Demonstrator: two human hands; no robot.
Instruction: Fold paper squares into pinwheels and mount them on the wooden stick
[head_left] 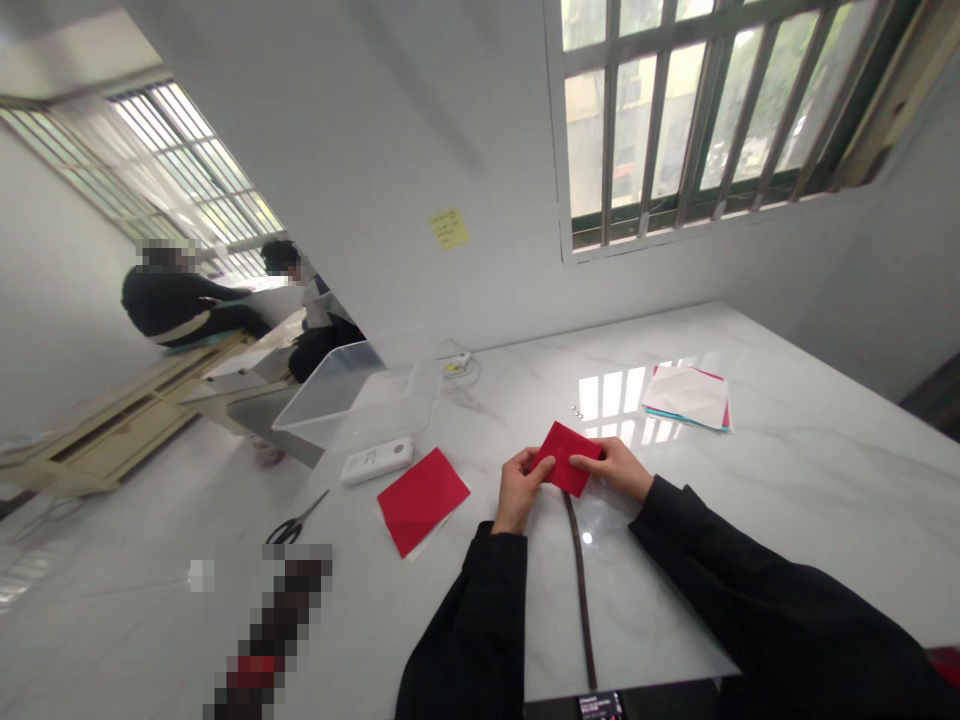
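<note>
1. Black-handled scissors (296, 522) lie on the white marble table (825, 480), left of everything else inspected.
2. A clear plastic bin (352, 397) stands behind a white power bank (376, 461) — the two are just beside each other.
3. A red paper sheet (421, 500) lies flat, a white sheet (409, 535) showing beneath it.
4. My left hand (519, 490) — partly closed, thumb and fingers pinching the folded red paper (566, 458) above the table.
5. My right hand (611, 468) — partly closed, holding that paper's opposite side.
6. A paper stack (686, 396) lies further right, white on top, red and blue edges showing.
</note>
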